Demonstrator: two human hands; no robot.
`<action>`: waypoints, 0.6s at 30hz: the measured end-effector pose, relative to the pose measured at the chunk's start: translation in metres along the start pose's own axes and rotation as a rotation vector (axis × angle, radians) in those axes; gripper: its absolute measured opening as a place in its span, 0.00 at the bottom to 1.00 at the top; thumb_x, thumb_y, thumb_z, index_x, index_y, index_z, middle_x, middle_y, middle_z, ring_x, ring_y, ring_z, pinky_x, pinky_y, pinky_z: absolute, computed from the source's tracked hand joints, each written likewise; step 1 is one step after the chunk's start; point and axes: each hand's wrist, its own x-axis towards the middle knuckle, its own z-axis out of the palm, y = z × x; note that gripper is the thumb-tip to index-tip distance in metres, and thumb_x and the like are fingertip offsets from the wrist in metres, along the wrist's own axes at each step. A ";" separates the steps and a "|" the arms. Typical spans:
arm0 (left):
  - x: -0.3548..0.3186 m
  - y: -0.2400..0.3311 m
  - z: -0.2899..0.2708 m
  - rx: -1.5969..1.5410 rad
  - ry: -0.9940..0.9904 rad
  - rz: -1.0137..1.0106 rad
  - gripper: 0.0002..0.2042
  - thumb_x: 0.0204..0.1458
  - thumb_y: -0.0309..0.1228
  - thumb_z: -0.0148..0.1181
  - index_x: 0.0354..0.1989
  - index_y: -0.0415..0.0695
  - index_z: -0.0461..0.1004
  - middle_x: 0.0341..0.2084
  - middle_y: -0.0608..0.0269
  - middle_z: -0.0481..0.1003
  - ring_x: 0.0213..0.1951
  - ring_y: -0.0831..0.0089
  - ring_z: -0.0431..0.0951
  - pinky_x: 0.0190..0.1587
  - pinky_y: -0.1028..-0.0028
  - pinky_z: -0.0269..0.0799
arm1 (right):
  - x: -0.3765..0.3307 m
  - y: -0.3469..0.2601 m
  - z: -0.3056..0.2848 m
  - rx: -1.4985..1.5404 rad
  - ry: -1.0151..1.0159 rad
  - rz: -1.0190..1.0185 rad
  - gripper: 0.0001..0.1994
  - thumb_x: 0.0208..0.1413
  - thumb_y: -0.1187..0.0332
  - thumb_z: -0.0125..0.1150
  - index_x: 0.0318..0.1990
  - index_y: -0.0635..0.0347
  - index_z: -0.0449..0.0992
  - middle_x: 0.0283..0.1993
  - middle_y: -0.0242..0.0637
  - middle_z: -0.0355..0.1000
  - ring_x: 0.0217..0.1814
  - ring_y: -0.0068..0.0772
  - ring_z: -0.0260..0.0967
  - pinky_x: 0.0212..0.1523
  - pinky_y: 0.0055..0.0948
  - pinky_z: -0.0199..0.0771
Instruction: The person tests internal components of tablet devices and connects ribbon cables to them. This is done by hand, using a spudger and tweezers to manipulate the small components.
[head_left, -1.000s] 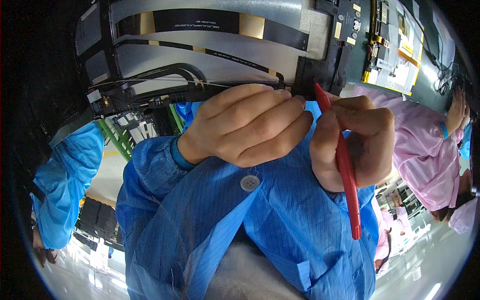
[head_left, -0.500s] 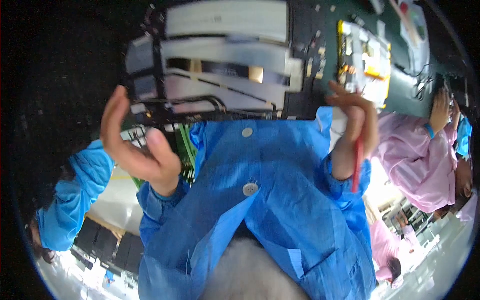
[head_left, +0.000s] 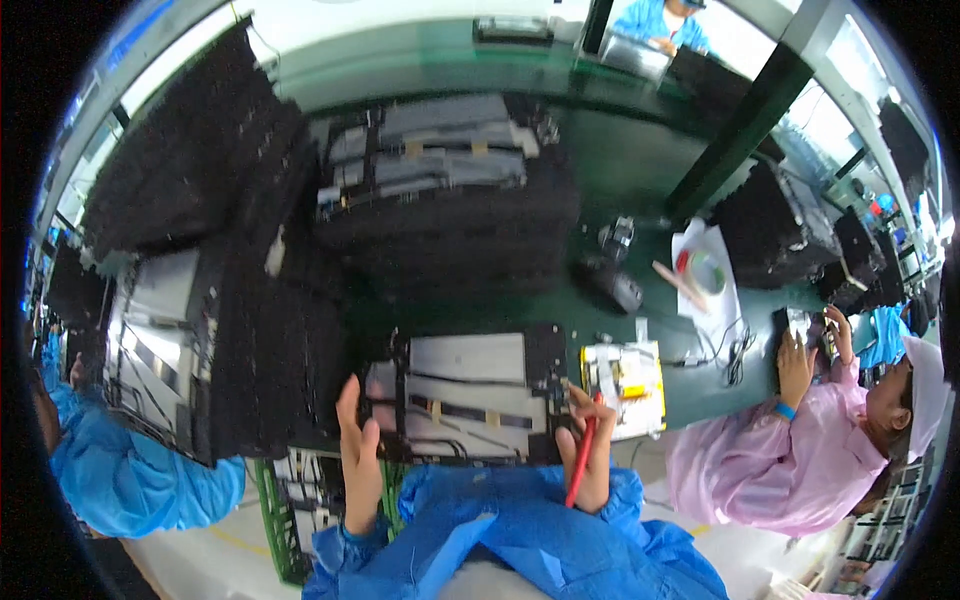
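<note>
In front of my body lies an opened flat electronic device (head_left: 467, 360), with a black frame, silver-grey panels, dark cables and tan tape pieces. My left hand (head_left: 360, 455) is at its left edge, fingers stretched upward and thumb apart; whether it touches the edge I cannot tell. Over the right edge, my right hand (head_left: 592, 450) holds a slim red pen-like tool (head_left: 582, 462), which slants down across the palm. Its fingertips are close to the device's right-hand strip. Just right of that hand is a white, yellow-edged flat part (head_left: 650, 395) with an orange patch.
Tall stacks of similar black devices stand behind (head_left: 450, 235) and left (head_left: 265, 370). A dark handheld object (head_left: 612, 285), a tape roll (head_left: 705, 272) and a coiled cable (head_left: 738, 355) lie right. A pink-sleeved co-worker (head_left: 775, 455) works at right, a blue-sleeved one (head_left: 150, 490) at left.
The view has swung up, showing more of the table and stacks. My left hand now lies closer along the device's left edge; the right hand still holds the red tool near its right edge.
</note>
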 end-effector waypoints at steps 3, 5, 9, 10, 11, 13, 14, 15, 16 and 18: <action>-0.001 0.008 0.005 -0.137 -0.037 -0.063 0.34 0.54 0.51 0.41 0.64 0.37 0.53 0.62 0.51 0.55 0.63 0.61 0.54 0.64 0.66 0.46 | 0.010 -0.013 -0.015 -0.019 0.060 -0.026 0.17 0.53 0.80 0.49 0.47 0.54 0.53 0.61 0.57 0.58 0.65 0.44 0.53 0.66 0.41 0.41; -0.004 0.015 0.007 -0.139 -0.104 -0.089 0.39 0.52 0.58 0.39 0.63 0.37 0.53 0.61 0.50 0.57 0.62 0.61 0.56 0.62 0.66 0.49 | 0.017 -0.024 -0.031 0.146 0.154 0.029 0.16 0.52 0.76 0.51 0.46 0.54 0.55 0.60 0.55 0.61 0.63 0.43 0.55 0.66 0.40 0.40; -0.009 0.042 -0.001 -0.231 -0.185 0.048 0.45 0.49 0.68 0.37 0.61 0.36 0.55 0.58 0.48 0.60 0.58 0.62 0.62 0.58 0.65 0.56 | 0.033 -0.055 -0.068 0.385 0.247 0.049 0.18 0.49 0.69 0.53 0.47 0.55 0.59 0.56 0.50 0.63 0.59 0.41 0.59 0.64 0.36 0.49; -0.009 0.049 -0.004 -0.304 -0.163 0.131 0.45 0.49 0.68 0.37 0.60 0.36 0.57 0.56 0.48 0.62 0.56 0.61 0.65 0.56 0.65 0.59 | 0.040 -0.063 -0.077 0.493 0.228 0.097 0.17 0.49 0.69 0.53 0.47 0.55 0.60 0.53 0.46 0.64 0.58 0.38 0.61 0.60 0.32 0.57; -0.006 0.054 -0.002 -0.342 -0.093 0.241 0.44 0.49 0.68 0.37 0.59 0.36 0.58 0.54 0.47 0.65 0.53 0.61 0.68 0.53 0.64 0.62 | 0.049 -0.072 -0.086 0.522 0.196 0.153 0.17 0.49 0.69 0.53 0.47 0.55 0.60 0.53 0.44 0.65 0.57 0.36 0.62 0.58 0.31 0.60; 0.002 0.059 0.001 -0.306 0.025 0.300 0.44 0.48 0.68 0.40 0.58 0.36 0.58 0.55 0.46 0.64 0.53 0.60 0.68 0.52 0.64 0.63 | 0.070 -0.086 -0.101 0.633 0.165 0.249 0.16 0.50 0.71 0.52 0.48 0.58 0.63 0.50 0.40 0.66 0.52 0.32 0.66 0.52 0.29 0.66; 0.007 0.059 0.004 -0.288 0.059 0.388 0.44 0.48 0.68 0.42 0.58 0.36 0.58 0.55 0.45 0.63 0.53 0.60 0.68 0.52 0.64 0.64 | 0.083 -0.092 -0.107 0.589 0.174 0.287 0.18 0.52 0.69 0.54 0.51 0.60 0.63 0.51 0.40 0.67 0.51 0.32 0.68 0.53 0.30 0.67; 0.011 0.058 0.008 -0.259 0.089 0.397 0.44 0.48 0.67 0.43 0.58 0.36 0.58 0.56 0.44 0.62 0.53 0.59 0.69 0.52 0.63 0.64 | 0.097 -0.096 -0.113 0.573 0.211 0.307 0.20 0.53 0.66 0.56 0.54 0.61 0.66 0.53 0.39 0.68 0.53 0.33 0.68 0.55 0.31 0.67; 0.015 0.056 0.011 -0.228 0.119 0.407 0.43 0.48 0.66 0.44 0.58 0.36 0.58 0.57 0.44 0.61 0.53 0.59 0.69 0.52 0.63 0.65 | 0.114 -0.099 -0.119 0.576 0.298 0.351 0.20 0.55 0.65 0.55 0.55 0.60 0.68 0.54 0.39 0.69 0.55 0.33 0.67 0.57 0.32 0.66; 0.019 0.051 0.015 -0.162 0.061 0.442 0.40 0.51 0.63 0.44 0.59 0.36 0.58 0.59 0.43 0.59 0.53 0.57 0.69 0.52 0.63 0.65 | 0.160 -0.101 -0.132 0.723 -0.062 0.247 0.17 0.58 0.63 0.54 0.51 0.61 0.71 0.50 0.39 0.73 0.51 0.32 0.70 0.55 0.33 0.67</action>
